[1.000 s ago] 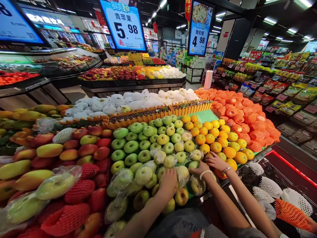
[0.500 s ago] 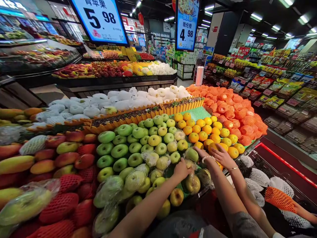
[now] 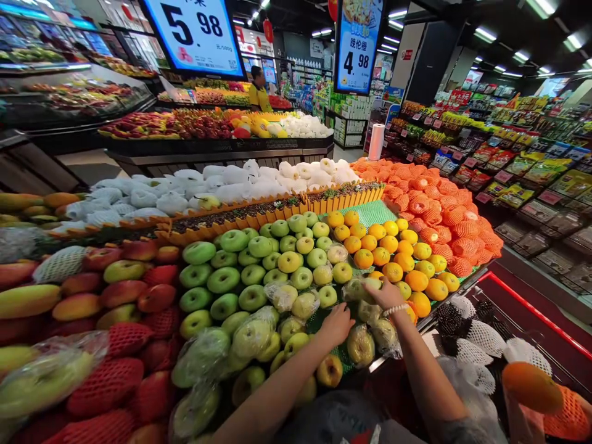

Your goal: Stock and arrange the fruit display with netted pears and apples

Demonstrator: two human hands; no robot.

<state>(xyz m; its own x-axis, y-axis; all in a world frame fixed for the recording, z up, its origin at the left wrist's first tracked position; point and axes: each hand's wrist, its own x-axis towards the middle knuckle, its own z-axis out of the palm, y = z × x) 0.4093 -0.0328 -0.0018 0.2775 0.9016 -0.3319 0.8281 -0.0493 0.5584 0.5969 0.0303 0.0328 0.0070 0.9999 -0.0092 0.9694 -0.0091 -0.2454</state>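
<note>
My right hand (image 3: 385,295), with a beaded bracelet at the wrist, is closed around the near side of a green apple (image 3: 355,288) in clear plastic. That apple lies between the loose green apples (image 3: 225,280) and the oranges (image 3: 380,256). Just left of it, my left hand (image 3: 337,324) stretches its fingers over a gap in the apple rows, holding nothing. Below my hands are yellowish plastic-wrapped apples (image 3: 360,345) and a loose yellow-green apple (image 3: 330,370). Some of my right fingertips are hidden behind the hand.
An orange (image 3: 531,387) hangs at the lower right beside a cart with a red handle (image 3: 536,311) and fruit in foam nets. Mangoes (image 3: 124,295) fill the left. A low orange fence (image 3: 342,200) runs behind the apples. A person in yellow (image 3: 259,94) stands beyond.
Another person's arm has withdrawn from the oranges, and an orange now shows at the lower right. My left fingers have spread, and my right hand has moved onto the wrapped apple.
</note>
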